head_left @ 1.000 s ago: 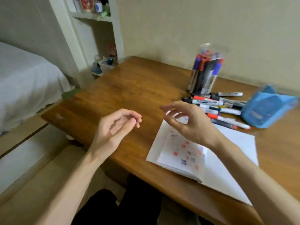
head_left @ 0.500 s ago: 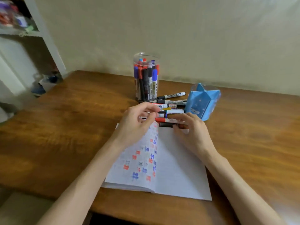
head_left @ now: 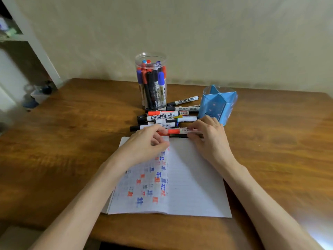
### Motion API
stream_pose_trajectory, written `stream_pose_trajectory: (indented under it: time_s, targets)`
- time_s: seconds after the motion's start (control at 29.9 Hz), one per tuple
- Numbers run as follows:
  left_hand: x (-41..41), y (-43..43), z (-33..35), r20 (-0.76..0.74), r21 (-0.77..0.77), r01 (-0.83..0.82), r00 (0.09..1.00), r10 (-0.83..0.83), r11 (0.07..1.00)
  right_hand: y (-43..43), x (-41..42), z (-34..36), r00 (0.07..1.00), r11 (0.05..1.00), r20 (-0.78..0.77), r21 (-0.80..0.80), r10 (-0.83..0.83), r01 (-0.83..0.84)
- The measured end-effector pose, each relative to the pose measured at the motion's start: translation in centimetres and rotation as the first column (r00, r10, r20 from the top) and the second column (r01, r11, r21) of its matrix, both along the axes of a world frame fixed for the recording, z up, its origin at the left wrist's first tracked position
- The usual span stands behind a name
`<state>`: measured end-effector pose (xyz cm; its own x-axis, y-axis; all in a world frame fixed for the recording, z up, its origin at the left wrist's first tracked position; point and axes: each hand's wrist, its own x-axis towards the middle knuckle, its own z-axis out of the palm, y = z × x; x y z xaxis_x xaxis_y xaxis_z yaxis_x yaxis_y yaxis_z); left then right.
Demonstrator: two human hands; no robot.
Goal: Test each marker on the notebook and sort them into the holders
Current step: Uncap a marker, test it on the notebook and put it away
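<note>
Left hand (head_left: 144,144) pinches the cap end of a red marker (head_left: 175,131), right hand (head_left: 209,137) grips its barrel, by the top of the notebook (head_left: 191,186) (loose markers (head_left: 162,117) just behind).

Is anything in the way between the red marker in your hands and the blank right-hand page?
Nothing visible blocks it. The left hand and right hand hold the red marker at the top of the notebook; a black marker lies nearer, beside it, and the right page is bare.
</note>
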<state>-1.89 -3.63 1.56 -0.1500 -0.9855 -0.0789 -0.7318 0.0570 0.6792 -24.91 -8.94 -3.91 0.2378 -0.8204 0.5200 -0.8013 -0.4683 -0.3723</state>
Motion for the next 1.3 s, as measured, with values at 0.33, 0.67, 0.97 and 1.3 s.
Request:
stream_pose_trajectory:
  time_s: [0.33,0.67,0.97,1.3]
  targets:
    - [-1.5,-0.7,-2.3,-0.044,-0.346,-0.085,0.996,0.074,0.934,1.8,0.0,2.4,0.995,0.996,0.055,0.027,0.087,-0.089]
    - [-1.5,0.0,-2.4,-0.162,-0.413,0.008,0.983,-0.082,0.911,3.6,2.3,3.9,0.498,0.757,0.855,0.419,-0.144,-0.502]
    - [-0.9,-0.4,-2.4,-0.197,-0.341,0.026,0.976,-0.098,0.94,3.7,3.3,3.6,0.546,0.826,0.837,0.291,0.025,-0.483]
    - [-0.4,-0.3,-1.6,-0.288,-0.241,0.103,0.942,-0.172,0.965,4.0,3.2,3.6,0.601,0.861,0.793,0.237,0.096,-0.451]
